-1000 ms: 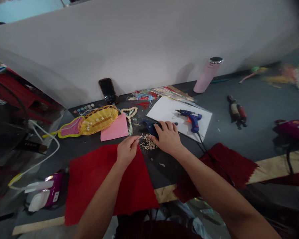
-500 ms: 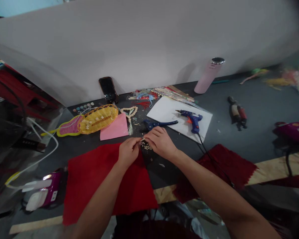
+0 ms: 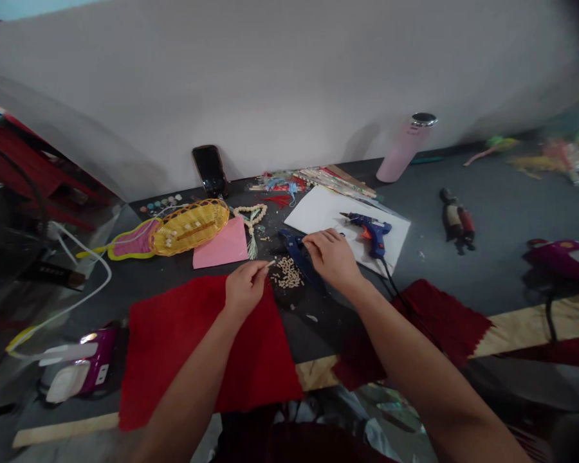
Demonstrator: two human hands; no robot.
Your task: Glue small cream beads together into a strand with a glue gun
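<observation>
Left hand: I have the left hand (image 3: pixel 244 287) at the centre of the frame, fingertips pinched narrow on a thin, pale wooden-looking stick (image 3: pixel 271 263), its tip pointing right.
Right hand: just right of centre, the right hand (image 3: pixel 336 260) has its fingers curled at a blue-handled hand cutter (image 3: pixel 295 246); I cannot tell from here how firmly they grip it.
Cutter: mid-frame between the two hands, its head toward the upper left and one handle slanting down to the right.
Cut pieces: I see a loose heap of short, pale stick pieces (image 3: pixel 288 274) on the dark grey tabletop (image 3: pixel 318 334), just below the cutter and right of the left hand.
Cloth: a bright red fabric sheet (image 3: pixel 193 347) spreads across the lower left of the centre, under the left forearm.
Upper right of centre: a blue glue gun with an orange trigger (image 3: pixel 377 239) lies on a white sheet (image 3: pixel 309 207); a pale pink cylindrical bottle (image 3: pixel 401 151) stands beyond.
Left of centre: I make out a yellow woven oval basket (image 3: pixel 211 211) holding small pale bits, beside a flat pink card (image 3: pixel 219 247).
</observation>
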